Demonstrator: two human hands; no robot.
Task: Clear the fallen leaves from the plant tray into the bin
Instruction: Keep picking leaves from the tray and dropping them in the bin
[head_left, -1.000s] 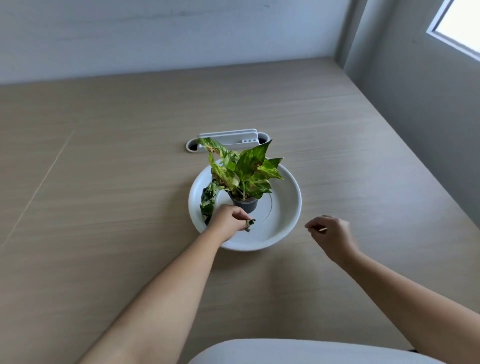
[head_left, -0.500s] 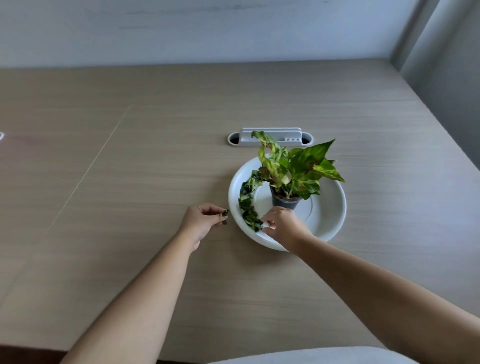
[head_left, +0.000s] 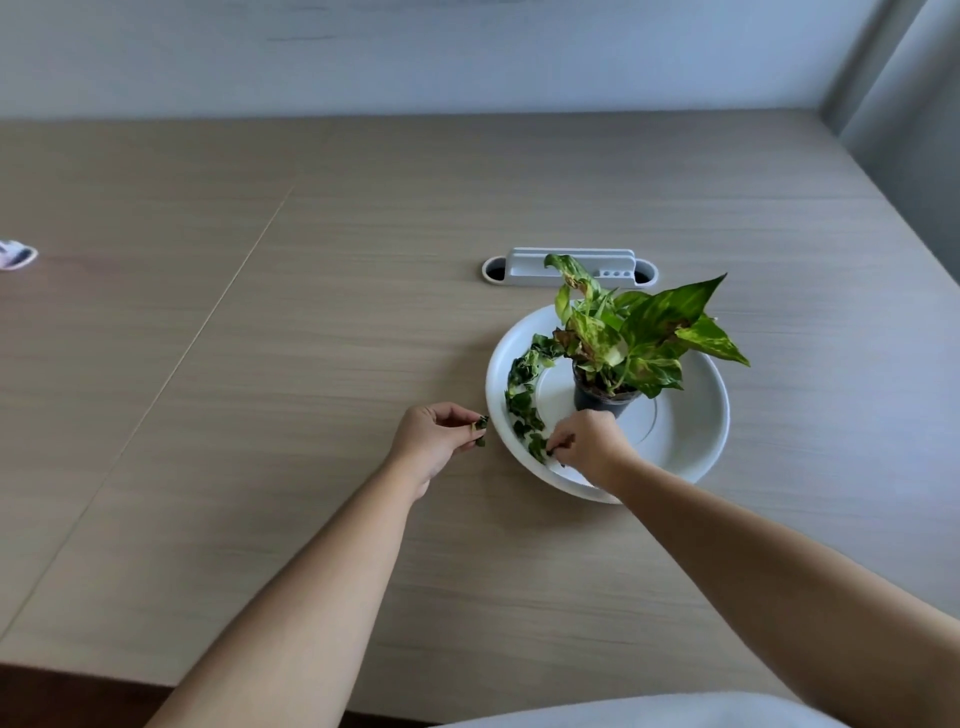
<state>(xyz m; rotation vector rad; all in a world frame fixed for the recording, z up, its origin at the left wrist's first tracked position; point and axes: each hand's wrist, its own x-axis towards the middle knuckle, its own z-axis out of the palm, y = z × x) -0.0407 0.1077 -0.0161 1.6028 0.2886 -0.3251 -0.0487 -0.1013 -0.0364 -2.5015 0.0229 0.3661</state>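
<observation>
A round white plant tray (head_left: 691, 431) sits on the wooden table with a small dark pot (head_left: 602, 397) holding a green and yellow leafy plant (head_left: 644, 332). Several dark fallen leaves (head_left: 522, 384) lie in a curve along the tray's left inner side. My left hand (head_left: 434, 439) hovers just left of the tray's rim and pinches a small dark leaf piece (head_left: 480, 426). Over the tray's front left part, my right hand (head_left: 587, 447) pinches another fallen leaf (head_left: 563, 444). No bin is in view.
A white cable grommet cover (head_left: 569, 267) is set into the table behind the tray. A small pale object (head_left: 15, 254) lies at the far left edge. A seam (head_left: 208, 322) runs across the table. Walls close the back and right side.
My left hand carried a leaf piece out of the tray to its left. My right hand came into the tray and took hold of a leaf. The view has swung left.
</observation>
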